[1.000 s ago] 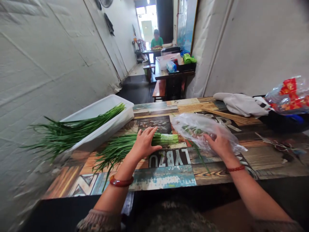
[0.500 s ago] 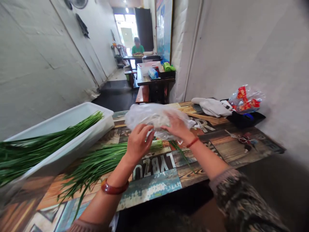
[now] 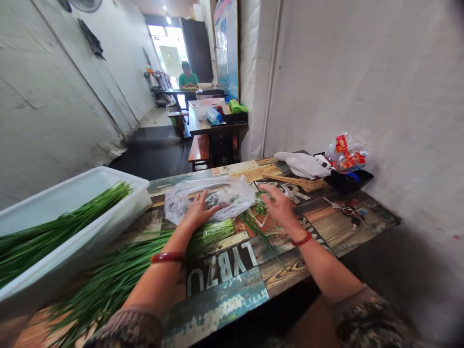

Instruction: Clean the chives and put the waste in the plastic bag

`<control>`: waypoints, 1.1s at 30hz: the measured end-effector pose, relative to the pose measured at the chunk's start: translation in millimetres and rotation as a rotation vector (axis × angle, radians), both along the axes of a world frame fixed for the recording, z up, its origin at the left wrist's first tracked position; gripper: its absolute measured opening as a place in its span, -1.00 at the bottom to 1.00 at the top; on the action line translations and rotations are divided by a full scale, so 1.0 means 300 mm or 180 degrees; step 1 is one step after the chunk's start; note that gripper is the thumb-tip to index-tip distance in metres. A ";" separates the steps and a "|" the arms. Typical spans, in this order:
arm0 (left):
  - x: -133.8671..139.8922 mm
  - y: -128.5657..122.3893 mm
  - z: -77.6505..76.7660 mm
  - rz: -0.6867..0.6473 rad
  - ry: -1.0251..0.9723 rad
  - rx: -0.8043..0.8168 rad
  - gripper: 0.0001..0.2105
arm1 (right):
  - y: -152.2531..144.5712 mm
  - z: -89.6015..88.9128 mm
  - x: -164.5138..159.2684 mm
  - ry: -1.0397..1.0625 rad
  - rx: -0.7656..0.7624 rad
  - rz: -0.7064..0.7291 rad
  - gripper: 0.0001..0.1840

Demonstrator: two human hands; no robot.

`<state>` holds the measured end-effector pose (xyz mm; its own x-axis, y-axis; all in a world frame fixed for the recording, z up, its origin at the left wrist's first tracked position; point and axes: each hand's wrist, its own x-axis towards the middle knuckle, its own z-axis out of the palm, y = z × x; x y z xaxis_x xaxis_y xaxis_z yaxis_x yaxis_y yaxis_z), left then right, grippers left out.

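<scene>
A clear plastic bag (image 3: 237,193) lies flattened and crumpled on the wood-patterned table (image 3: 232,282). My left hand (image 3: 198,210) rests on the bag with its fingers spread, and I see nothing gripped in it. Just right of the bag, my right hand (image 3: 279,205) hovers over a small heap of green trimmings (image 3: 259,208), fingers apart and seemingly holding nothing. A bunch of long green chives (image 3: 134,261) lies beneath my left forearm, pale cut ends toward the right. A few loose green blades (image 3: 266,241) stretch toward the table's front edge.
At left stands a white plastic tub (image 3: 141,191) with more chives (image 3: 97,210) in it. Thin sticks (image 3: 302,182), a white cloth (image 3: 302,164), a bag of red packets (image 3: 348,154) and scissors (image 3: 340,207) lie at right. A person in green (image 3: 188,79) sits far back.
The bag, puffed up before, now lies lower and flatter. My left hand has opened out onto it, while my right hand has come off it to the right. The camera view has shifted right.
</scene>
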<state>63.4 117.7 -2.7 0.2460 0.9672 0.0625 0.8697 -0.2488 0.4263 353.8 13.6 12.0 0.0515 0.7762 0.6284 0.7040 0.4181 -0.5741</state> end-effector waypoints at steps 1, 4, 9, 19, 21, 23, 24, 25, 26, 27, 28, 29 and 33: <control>0.001 0.003 -0.004 0.0107 0.0041 -0.0044 -0.16 | -0.004 -0.032 0.075 0.0031 -0.0113 -0.0441 -0.55; 0.000 0.014 -0.006 0.0690 0.0102 -0.0077 -0.14 | 0.022 -0.138 0.236 -0.0214 -0.0683 -0.1082 -0.33; -0.008 0.015 -0.002 0.1036 0.0068 -0.0184 -0.10 | 0.111 -0.199 0.147 -0.0746 -0.1153 -0.0665 -0.21; 0.011 -0.030 0.016 0.0709 0.0303 -0.0387 -0.07 | 0.074 -0.169 -0.186 -0.1705 -0.1223 -0.0059 -0.24; 0.015 -0.028 0.014 0.0595 0.0398 -0.0399 -0.05 | 0.046 -0.168 -0.170 -0.1683 -0.1010 0.0146 -0.44; 0.017 -0.025 0.009 0.0515 0.0525 -0.0441 -0.03 | 0.027 -0.164 -0.141 -0.1589 -0.0888 0.0230 -0.62; 0.017 -0.024 0.005 0.0486 0.0582 -0.0446 -0.03 | 0.021 -0.163 -0.123 -0.1505 -0.0868 0.0225 -0.65; 0.017 -0.023 0.002 0.0464 0.0629 -0.0433 -0.03 | 0.018 -0.163 -0.102 -0.1373 -0.0864 0.0202 -0.65; 0.017 -0.024 -0.001 0.0455 0.0665 -0.0407 -0.03 | 0.017 -0.164 -0.080 -0.1173 -0.0871 0.0165 -0.65; 0.017 -0.026 -0.004 0.0450 0.0688 -0.0377 -0.04 | 0.016 -0.165 -0.056 -0.0879 -0.0882 0.0087 -0.66; 0.018 -0.029 -0.005 0.0443 0.0704 -0.0354 -0.05 | 0.016 -0.165 -0.032 -0.0490 -0.0895 -0.0041 -0.69; 0.019 -0.032 -0.006 0.0432 0.0726 -0.0343 -0.07 | 0.015 -0.160 -0.009 -0.0026 -0.0904 -0.0194 -0.72; 0.034 -0.047 0.007 0.0382 0.0896 -0.0322 -0.20 | -0.010 -0.065 0.024 0.1840 -0.0778 -0.0390 -0.67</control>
<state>73.6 103.5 -0.6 0.1237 0.9883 -0.0897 0.9775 -0.1058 0.1823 361.1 10.7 -7.6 0.4268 0.8606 0.2781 0.2864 0.1630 -0.9441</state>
